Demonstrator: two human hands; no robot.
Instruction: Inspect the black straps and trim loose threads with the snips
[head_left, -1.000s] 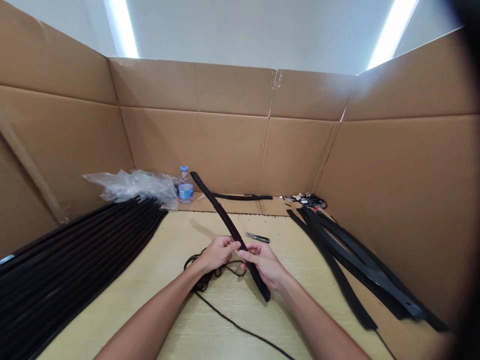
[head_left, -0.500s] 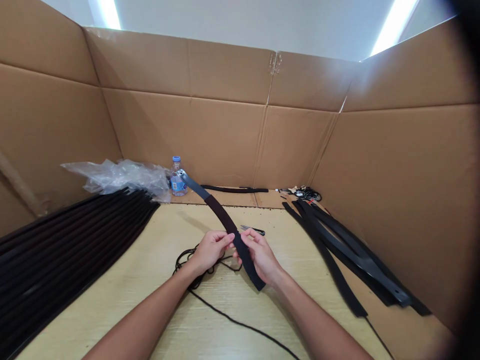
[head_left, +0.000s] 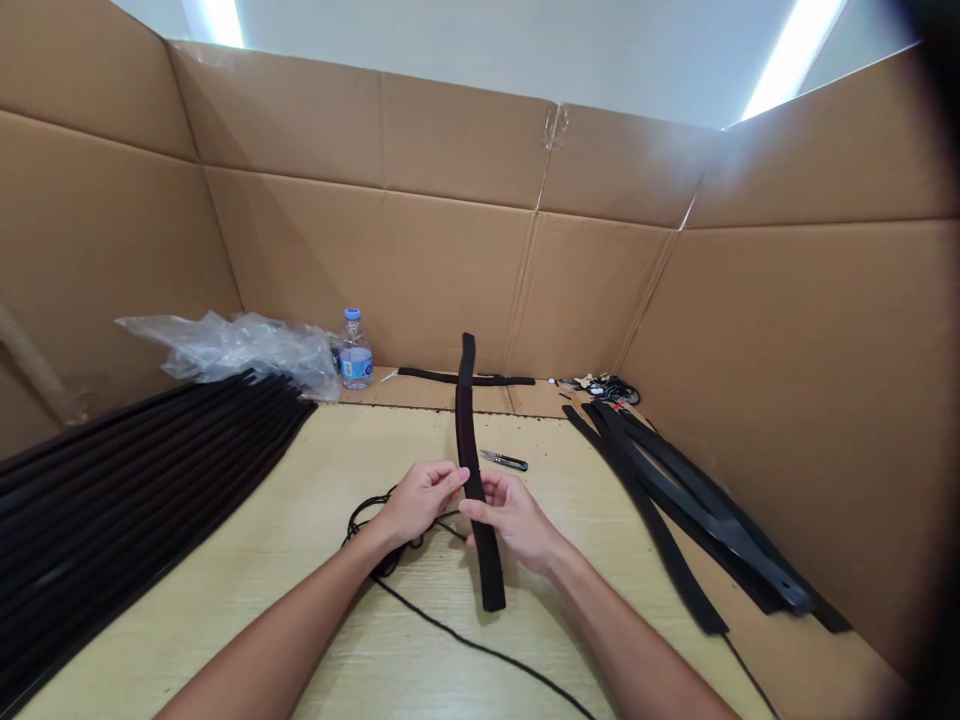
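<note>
While gripped below its midpoint, a black fabric-covered strip (head_left: 468, 420) is held upright over the table, its upper length unsupported and its lower end extending below the hands. A narrow pinch is applied from both sides: the strip is closed on by the fingers of the left hand (head_left: 420, 503) and the right hand (head_left: 514, 518), and is kept vertical by their shared hold. The exact finger placement behind it cannot be told.

Just beyond the grip, a pair of thread snips (head_left: 504, 461) is laid on the pale wood-grain tabletop (head_left: 285, 570), within easy reach. A thin black cord (head_left: 480, 648) is looped beneath the left wrist and trailed toward the near edge. To the left, a bundle of long black strips (head_left: 150, 470) is laid side by side, apparently for orderly storage; to the right, a looser pile of flat black strips (head_left: 697, 510) is spread. Along the back are placed a shorter black strip (head_left: 465, 377), a water bottle (head_left: 355, 350) and crumpled clear plastic film (head_left: 240, 350). The work area is enclosed by cardboard walls (head_left: 375, 260).
</note>
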